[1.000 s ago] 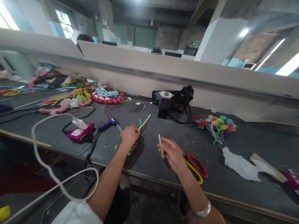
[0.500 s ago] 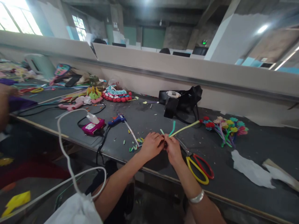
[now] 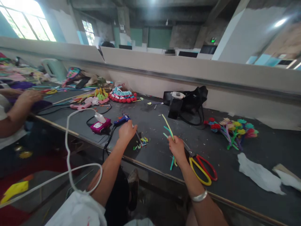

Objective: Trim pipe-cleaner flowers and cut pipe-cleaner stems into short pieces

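My left hand [image 3: 127,131] is at the blue hot glue gun [image 3: 121,120], curled over its rear end with the fingers partly hidden. From under that hand a clear glue stick [image 3: 138,137] slants toward the table's front. Closed round a few pipe cleaners [image 3: 168,124], yellow and green, is my right hand [image 3: 177,149]; their ends stick out above and below the fist. Scissors [image 3: 199,168] with one yellow and one red handle lie just right of this hand. Small cut bits [image 3: 144,142] of coloured pipe cleaner are scattered between the hands.
A magenta power block [image 3: 100,126] with a white cable stands left. Finished pipe-cleaner flowers [image 3: 235,128] and white paper [image 3: 260,172] lie right. Behind are a black bag [image 3: 194,103] and a red-and-blue beaded piece [image 3: 122,94]. Another person's hands [image 3: 29,97] work far left.
My hands, together before, are now apart. The left one has moved left to the glue gun, while the right keeps the pipe cleaners. The view has shifted slightly left.
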A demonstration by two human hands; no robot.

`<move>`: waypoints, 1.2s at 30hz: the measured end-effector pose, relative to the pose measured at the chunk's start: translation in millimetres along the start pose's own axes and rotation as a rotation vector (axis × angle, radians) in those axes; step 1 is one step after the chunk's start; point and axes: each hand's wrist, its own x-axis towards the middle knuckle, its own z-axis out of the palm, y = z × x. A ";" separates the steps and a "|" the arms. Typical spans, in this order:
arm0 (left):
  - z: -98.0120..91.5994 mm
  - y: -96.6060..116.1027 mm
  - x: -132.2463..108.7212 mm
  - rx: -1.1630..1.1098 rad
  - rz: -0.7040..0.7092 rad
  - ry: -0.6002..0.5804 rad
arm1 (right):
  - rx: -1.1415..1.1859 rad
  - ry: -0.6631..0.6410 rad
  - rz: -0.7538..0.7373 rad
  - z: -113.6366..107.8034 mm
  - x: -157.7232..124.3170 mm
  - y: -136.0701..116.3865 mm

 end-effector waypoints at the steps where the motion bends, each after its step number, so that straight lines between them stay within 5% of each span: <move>1: 2.8 -0.9 4.3 0.021 -0.013 -0.012 | -0.065 -0.004 -0.037 0.6 0.2 1.8; 7: 5.2 -9.6 31.8 0.095 -0.046 0.047 | -0.355 -0.067 -0.184 0.7 -4.1 1.6; 11: -1.2 -32.2 44.9 0.129 -0.043 0.135 | -0.483 -0.098 -0.200 1.9 -6.7 0.9; 16: 2.5 -64.1 58.9 0.094 0.016 0.090 | -0.584 -0.117 -0.213 3.7 -8.4 -0.6; 26: -23.3 -86.2 80.9 -0.239 0.151 0.210 | -0.626 -0.130 -0.236 4.2 -7.8 1.8; 36: -25.9 -90.5 75.9 -0.668 0.178 0.079 | -0.552 -0.122 -0.259 4.5 -10.5 2.5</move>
